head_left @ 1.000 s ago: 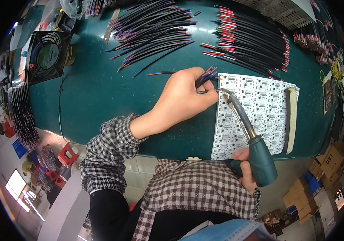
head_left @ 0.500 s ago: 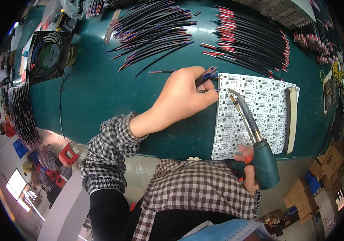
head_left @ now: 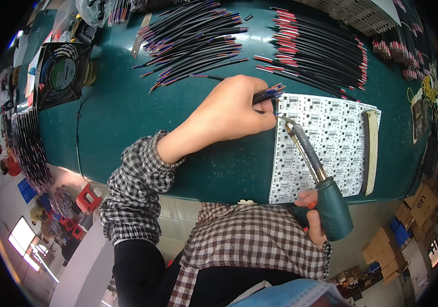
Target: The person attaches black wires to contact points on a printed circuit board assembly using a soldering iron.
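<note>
My left hand [head_left: 232,110] is closed around a small bunch of black cables [head_left: 269,94] with blue and red-brown wire ends. Its fingertips hold one wire end at the left edge of a white circuit board panel [head_left: 326,148]. A green-handled soldering iron [head_left: 333,210] is in my right hand [head_left: 315,225], partly hidden behind the handle. The iron's bent tip meets the panel's left edge, close beside the wire end; whether they touch I cannot tell. A thin metal tube runs along the iron's shaft.
A pale strip [head_left: 370,153] lies on the panel's right side. Beyond are a pile of black cables [head_left: 193,43] with blue ends and another cable pile [head_left: 321,51] with red and white ends. A fan [head_left: 63,74] stands at left on the green table [head_left: 127,112].
The soldering iron's tip has moved left to the panel's edge, near the wire end. My left hand has shifted slightly up. A loose cable now lies closer to the left pile.
</note>
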Demonstrator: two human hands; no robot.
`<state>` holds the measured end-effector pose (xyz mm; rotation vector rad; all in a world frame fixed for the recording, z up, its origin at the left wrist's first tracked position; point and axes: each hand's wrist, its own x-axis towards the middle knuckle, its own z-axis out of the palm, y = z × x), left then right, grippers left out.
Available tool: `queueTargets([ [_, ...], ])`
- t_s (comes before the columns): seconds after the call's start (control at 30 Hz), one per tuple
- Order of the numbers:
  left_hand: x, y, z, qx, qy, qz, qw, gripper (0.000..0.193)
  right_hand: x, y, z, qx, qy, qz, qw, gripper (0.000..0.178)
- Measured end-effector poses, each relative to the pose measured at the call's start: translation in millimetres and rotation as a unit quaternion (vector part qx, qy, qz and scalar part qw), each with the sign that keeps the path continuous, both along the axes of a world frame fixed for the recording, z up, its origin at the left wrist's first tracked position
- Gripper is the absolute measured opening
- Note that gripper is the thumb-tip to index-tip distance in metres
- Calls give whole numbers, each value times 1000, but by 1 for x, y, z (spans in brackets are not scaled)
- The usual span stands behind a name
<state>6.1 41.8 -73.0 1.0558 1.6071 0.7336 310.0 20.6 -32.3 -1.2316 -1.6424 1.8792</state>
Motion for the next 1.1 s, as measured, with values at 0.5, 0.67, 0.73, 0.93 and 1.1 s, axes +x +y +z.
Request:
queueTargets([
  [0.5,2,-1,1,0,25,-4,1000,18,28,-8,-20,96,-69,61,991,50],
  [0.67,3,-2,0,4,29,-3,1000,18,9,-10,-9,-5,4,-27,1000,69],
  [0.73,2,-2,-1,8,27,-2,1000,18,10,-11,-8,5,8,-31,999,71],
  [0.93,2,-2,-1,11,26,1,1000,19,12,-6,-10,39,16,-9,999,70],
  [1.1,1,-4,2,1,40,-21,999,18,10,-5,-8,13,21,-15,1000,60],
])
